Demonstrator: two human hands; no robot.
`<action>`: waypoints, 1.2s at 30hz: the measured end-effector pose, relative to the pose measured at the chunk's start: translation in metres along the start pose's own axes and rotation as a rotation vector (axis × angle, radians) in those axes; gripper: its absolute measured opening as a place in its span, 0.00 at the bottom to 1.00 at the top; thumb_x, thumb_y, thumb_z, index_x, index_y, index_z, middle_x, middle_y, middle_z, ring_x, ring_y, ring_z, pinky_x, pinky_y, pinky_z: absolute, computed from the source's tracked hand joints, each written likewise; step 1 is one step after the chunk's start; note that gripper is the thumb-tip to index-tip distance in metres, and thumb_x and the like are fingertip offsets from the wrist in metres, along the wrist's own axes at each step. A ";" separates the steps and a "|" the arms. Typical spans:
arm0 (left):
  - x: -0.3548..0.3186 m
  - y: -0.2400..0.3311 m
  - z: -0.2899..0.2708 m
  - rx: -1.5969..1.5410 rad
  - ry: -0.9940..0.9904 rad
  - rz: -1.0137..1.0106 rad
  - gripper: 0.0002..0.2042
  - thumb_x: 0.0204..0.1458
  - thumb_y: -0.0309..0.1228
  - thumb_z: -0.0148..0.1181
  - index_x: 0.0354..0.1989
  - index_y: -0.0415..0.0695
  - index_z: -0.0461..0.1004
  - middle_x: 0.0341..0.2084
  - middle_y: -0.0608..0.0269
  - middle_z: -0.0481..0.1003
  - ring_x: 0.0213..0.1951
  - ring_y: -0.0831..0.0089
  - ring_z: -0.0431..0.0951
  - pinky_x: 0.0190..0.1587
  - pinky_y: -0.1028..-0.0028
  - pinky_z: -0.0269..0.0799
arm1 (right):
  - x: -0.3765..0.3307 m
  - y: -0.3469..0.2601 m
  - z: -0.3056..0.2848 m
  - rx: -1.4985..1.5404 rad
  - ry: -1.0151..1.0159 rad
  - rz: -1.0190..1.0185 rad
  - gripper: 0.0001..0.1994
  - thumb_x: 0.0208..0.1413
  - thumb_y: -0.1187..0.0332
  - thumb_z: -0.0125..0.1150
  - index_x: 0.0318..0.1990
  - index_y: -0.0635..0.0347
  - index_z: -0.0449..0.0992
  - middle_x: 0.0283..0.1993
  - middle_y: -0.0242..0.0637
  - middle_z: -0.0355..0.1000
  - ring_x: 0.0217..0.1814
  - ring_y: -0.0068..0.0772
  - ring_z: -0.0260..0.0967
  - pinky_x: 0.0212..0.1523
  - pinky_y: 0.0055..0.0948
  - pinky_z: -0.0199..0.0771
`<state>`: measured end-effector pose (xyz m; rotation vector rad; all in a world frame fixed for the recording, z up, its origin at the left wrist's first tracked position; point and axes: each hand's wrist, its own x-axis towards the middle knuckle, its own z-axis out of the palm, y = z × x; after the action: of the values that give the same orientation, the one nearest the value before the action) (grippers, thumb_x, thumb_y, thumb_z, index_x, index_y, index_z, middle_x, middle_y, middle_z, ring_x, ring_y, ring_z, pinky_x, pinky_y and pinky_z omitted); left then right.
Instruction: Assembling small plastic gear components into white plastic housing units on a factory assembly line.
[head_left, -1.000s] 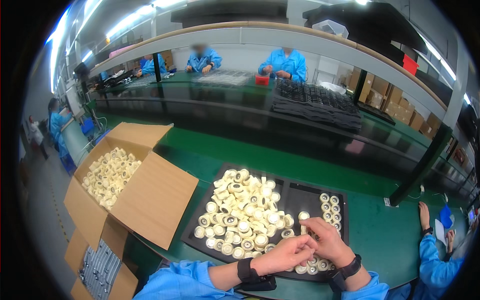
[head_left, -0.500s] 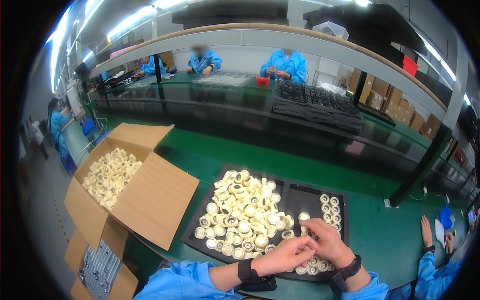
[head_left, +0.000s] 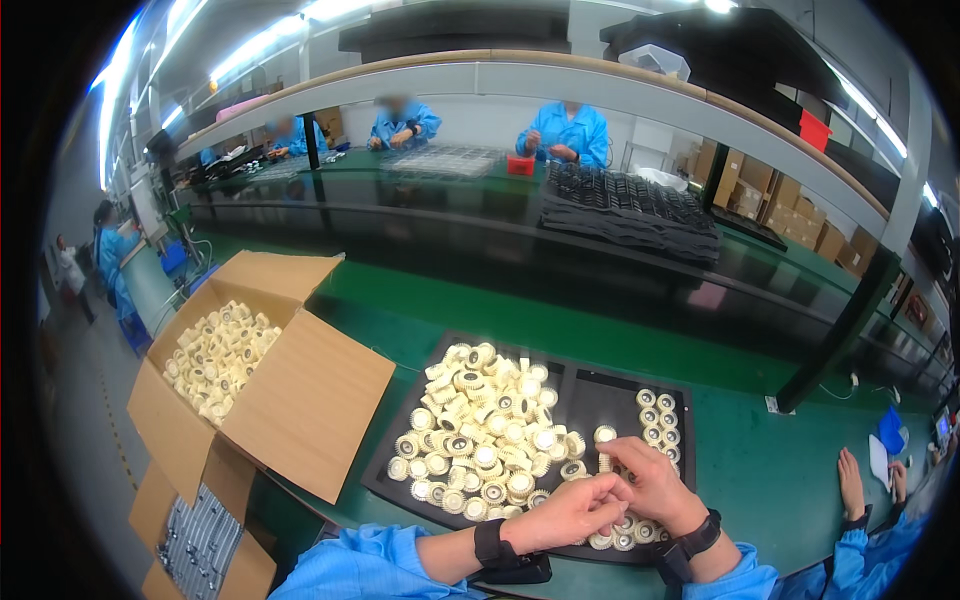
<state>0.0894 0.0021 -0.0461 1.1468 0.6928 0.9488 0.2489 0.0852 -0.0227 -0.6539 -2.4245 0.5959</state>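
Note:
Both my hands meet over the right part of a black tray with raised edges. My left hand is closed, its fingers curled and pressed together; anything in them is hidden. Against it rests my right hand, fingers bent inward, their tips partly covered and what they hold not visible. Just beyond the right fingers stands a cream toothed gear wheel. A heap of similar gear wheels fills the tray's left part. Along its right edge, gear wheels lie in rows, and more show below my hands.
At left stands an open cardboard box full of gear wheels, above another box holding metal parts. A dark green bench carries the tray. Stacked black trays lie beyond, below a shelf beam. A co-worker's hands rest at right.
My hands keep nearly the same pose and place. The whole view has shifted slightly. Across the bench, a co-worker's hands have moved apart.

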 end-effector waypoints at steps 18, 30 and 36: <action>-0.001 0.002 -0.004 0.025 -0.048 -0.028 0.09 0.60 0.26 0.46 0.47 0.40 0.65 0.34 0.67 0.70 0.33 0.83 0.71 0.39 0.81 0.71 | 0.001 0.000 0.001 0.008 -0.014 0.022 0.22 0.42 0.72 0.66 0.49 0.60 0.73 0.45 0.44 0.73 0.44 0.47 0.73 0.41 0.35 0.76; -0.007 0.009 0.000 0.098 0.025 -0.054 0.09 0.61 0.27 0.48 0.47 0.39 0.67 0.35 0.64 0.72 0.36 0.80 0.74 0.39 0.79 0.73 | -0.002 0.005 0.002 0.013 0.003 -0.020 0.20 0.46 0.70 0.63 0.50 0.60 0.72 0.40 0.43 0.70 0.40 0.47 0.71 0.38 0.35 0.74; -0.002 0.033 0.013 0.105 0.102 -0.132 0.09 0.60 0.28 0.51 0.46 0.38 0.69 0.31 0.62 0.75 0.32 0.79 0.75 0.38 0.80 0.71 | 0.000 0.018 0.006 -0.006 0.149 -0.110 0.16 0.47 0.71 0.59 0.45 0.63 0.72 0.38 0.41 0.70 0.38 0.47 0.71 0.36 0.39 0.73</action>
<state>0.0909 -0.0018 -0.0104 1.1359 0.8986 0.8717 0.2515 0.0976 -0.0366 -0.5430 -2.3075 0.4775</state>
